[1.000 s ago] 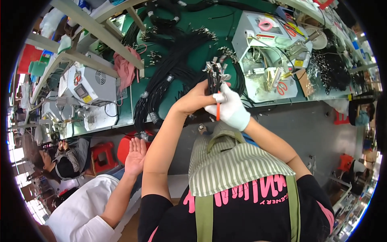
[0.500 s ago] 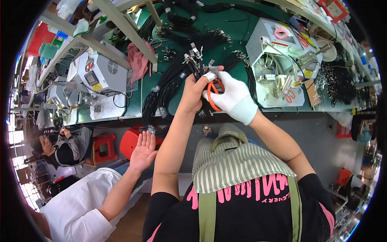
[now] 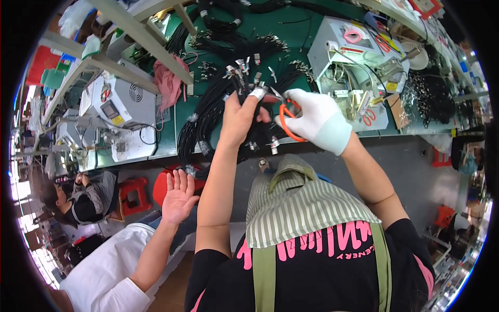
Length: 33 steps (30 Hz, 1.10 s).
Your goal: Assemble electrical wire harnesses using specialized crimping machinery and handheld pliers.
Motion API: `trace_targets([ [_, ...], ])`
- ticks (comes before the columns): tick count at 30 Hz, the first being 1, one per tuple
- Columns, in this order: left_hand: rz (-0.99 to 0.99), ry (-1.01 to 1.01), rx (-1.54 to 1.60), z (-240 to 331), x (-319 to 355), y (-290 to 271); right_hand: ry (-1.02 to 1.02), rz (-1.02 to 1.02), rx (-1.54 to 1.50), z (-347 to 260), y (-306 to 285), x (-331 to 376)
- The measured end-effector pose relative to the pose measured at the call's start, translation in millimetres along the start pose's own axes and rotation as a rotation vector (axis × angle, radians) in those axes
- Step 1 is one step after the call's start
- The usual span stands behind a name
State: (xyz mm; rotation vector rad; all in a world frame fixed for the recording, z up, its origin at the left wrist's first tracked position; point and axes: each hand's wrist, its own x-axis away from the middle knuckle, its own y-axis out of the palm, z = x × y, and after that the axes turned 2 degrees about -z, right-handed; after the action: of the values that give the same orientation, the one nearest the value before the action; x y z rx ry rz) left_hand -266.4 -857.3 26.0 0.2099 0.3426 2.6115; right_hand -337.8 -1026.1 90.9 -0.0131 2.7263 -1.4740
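This is a factory workshop for cable assembly. A long green bench is strewn with bundles of black cables with metal ends, and grey machines and tool trays stand along it. Other workers sit on red stools at the same line.

Both hands raised, fingers closed together.

Green workbench with black cables, perhaps machines

Matt white cloth glove
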Motion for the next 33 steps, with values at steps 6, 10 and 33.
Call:
trace_targets([
  [6,0.029,0.011,0.215,-10,4,-9,0.042,-0.011,-0.202,43,-26,12],
  [10,0.0,-0.002,0.208,-10,12,-2,0.245,-0.079,-0.007,86,18,13],
  [33,-0.01,-0.201,0.8,-47,14,19,0.287,0.141,-0.064,201,193,-8],
])
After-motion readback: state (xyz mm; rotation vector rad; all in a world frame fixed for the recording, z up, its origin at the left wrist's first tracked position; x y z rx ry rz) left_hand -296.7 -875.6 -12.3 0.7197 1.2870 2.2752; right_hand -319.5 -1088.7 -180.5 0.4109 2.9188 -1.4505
